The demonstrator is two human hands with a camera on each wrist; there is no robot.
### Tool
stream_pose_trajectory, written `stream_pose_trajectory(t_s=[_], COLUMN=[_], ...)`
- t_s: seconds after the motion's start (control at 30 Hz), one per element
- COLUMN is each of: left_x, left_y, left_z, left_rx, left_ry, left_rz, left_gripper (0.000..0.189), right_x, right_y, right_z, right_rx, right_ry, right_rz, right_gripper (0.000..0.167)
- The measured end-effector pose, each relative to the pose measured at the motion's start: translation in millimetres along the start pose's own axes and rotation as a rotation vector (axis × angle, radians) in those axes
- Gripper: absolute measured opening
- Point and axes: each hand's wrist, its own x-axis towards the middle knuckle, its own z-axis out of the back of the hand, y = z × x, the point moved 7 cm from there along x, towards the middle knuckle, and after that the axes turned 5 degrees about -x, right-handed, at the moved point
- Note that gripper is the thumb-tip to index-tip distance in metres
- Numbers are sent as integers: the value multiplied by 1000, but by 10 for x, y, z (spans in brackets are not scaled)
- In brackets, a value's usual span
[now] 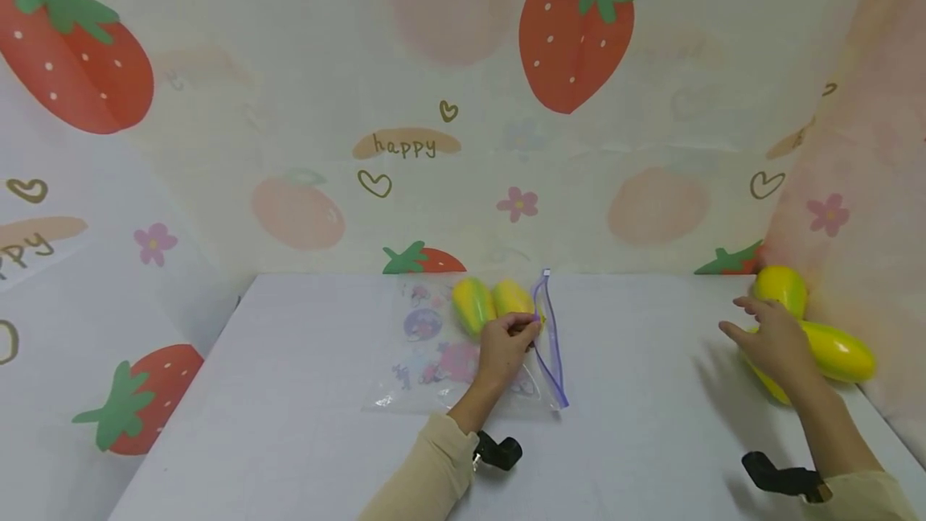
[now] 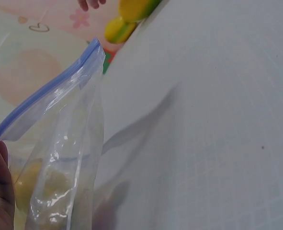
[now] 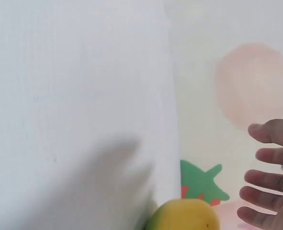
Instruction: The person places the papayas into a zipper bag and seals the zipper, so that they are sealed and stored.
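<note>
A clear zip bag (image 1: 427, 380) with a purple zip edge and printed pictures lies on the table, its mouth facing right. Inside it are two yellow-green mango-like fruits (image 1: 473, 305). My left hand (image 1: 501, 350) pinches the purple edge between thumb and fingers, holding the mouth apart, as the left wrist view also shows. Over at the right, my right hand (image 1: 777, 344) hovers with spread fingers above several more yellow-green fruits (image 1: 842, 352), overlapping them in the head view. In the right wrist view one fruit (image 3: 184, 215) shows below the fingers (image 3: 268, 179), and nothing is in that hand.
The white-covered table (image 1: 289, 441) ends at the back against a wall sheet (image 1: 463, 215) printed with strawberries and flowers. A pink side sheet (image 1: 861, 288) stands close behind the fruits on the right. Black wrist-camera mounts (image 1: 497, 451) sit at both wrists.
</note>
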Motion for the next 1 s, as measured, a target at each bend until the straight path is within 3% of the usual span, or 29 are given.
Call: stream_pose_trajectory(t_s=[0.27, 0.63, 0.87, 1.0], left_x=[19, -15, 17, 19], left_y=[43, -23, -18, -15], left_z=[5, 21, 31, 30], left_rx=[1, -6, 5, 0], left_ry=[-3, 9, 12, 17], left_rz=[-2, -29, -32, -28], left_gripper=[17, 17, 18, 18], right_x=[-132, -290, -306, -317], right_y=[-272, -512, -611, -617], right_z=[27, 61, -9, -39], right_rx=[-55, -145, -171, -186], right_ry=[13, -10, 62, 81], right_rz=[-115, -182, -247, -232], right_gripper=[63, 67, 74, 75])
